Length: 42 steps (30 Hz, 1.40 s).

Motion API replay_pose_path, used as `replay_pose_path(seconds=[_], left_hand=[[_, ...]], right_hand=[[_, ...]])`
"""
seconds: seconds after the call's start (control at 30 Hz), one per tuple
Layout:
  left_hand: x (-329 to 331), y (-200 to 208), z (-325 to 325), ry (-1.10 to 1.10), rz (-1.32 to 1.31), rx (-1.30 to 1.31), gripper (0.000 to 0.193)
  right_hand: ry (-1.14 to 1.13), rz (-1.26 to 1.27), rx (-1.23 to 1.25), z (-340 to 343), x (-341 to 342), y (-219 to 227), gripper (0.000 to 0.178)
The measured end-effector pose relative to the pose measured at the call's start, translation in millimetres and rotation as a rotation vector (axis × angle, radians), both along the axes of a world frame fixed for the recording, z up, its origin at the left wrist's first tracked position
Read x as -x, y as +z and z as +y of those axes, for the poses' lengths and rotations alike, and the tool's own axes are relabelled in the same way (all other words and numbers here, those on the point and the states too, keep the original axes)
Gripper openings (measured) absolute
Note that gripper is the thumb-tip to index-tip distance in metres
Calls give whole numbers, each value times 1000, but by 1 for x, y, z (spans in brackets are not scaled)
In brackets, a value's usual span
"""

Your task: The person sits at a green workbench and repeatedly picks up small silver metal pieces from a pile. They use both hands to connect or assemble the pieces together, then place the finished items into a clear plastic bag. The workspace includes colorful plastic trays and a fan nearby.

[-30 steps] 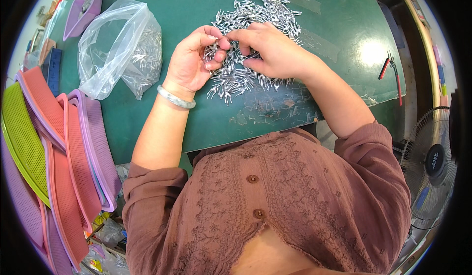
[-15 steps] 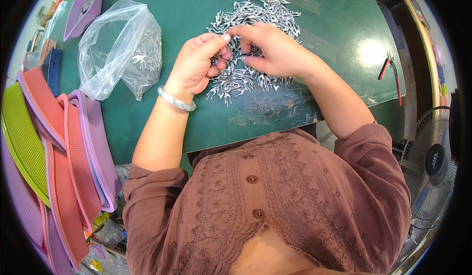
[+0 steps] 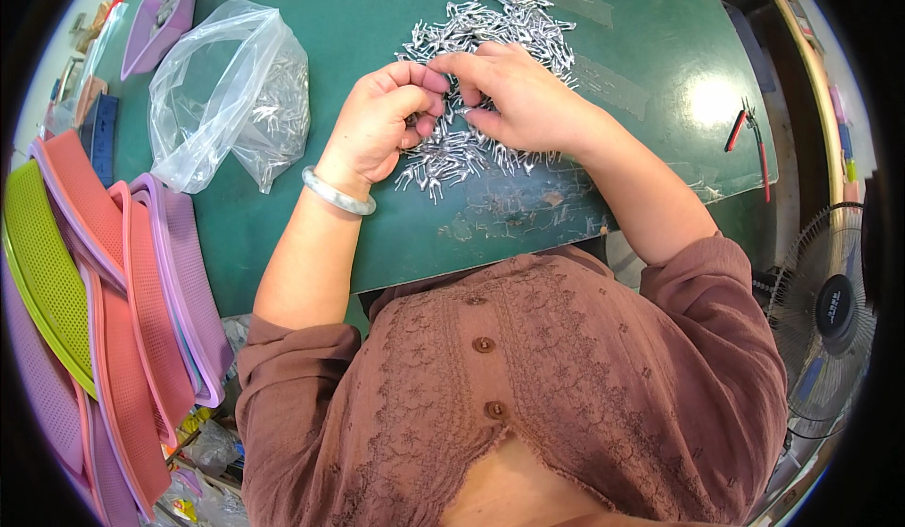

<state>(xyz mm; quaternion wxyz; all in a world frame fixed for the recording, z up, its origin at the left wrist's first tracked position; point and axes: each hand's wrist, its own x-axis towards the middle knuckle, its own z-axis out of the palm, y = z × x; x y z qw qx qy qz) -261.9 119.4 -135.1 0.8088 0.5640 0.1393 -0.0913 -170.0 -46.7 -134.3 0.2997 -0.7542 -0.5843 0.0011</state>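
Observation:
A heap of small silver forked metal pieces (image 3: 509,27) lies on the green table under and beyond my hands. My left hand (image 3: 382,117), with a pale bangle on its wrist, is closed at the heap's left edge. Some metal shows by its curled fingers, but I cannot make out what they grip. My right hand (image 3: 528,98) reaches over the middle of the heap, its index fingertip meeting the left fingertips. Its thumb stays apart from that finger, and metal pieces show in the gap.
Left of my hands stands a clear plastic bag (image 3: 212,84) holding more metal pieces. A purple bin (image 3: 160,23) sits behind it. Stacked pink, purple and green baskets (image 3: 57,263) crowd the left side. Red-handled pliers (image 3: 754,145) lie at the right, above a fan (image 3: 830,305).
My left thumb has drawn down, and the left index finger now reaches over it toward the right fingertip. My right hand has barely moved.

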Motion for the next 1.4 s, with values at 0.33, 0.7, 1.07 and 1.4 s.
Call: replay_pose_path(seconds=[0.33,0.7,1.07,1.4], left_hand=[[0,1,-3,27,35,-41,10],[1,4,-11,15,1,-119,12],[3,2,-13,23,-66,-27,15],[3,4,-14,168,-94,-46,12]], right_hand=[[10,50,-24,0,0,2,47],[-38,956,-231,0,-3,5,49],[-54,1009,-304,0,0,10,45],[-50,917,-242,-1,1,9,47]])
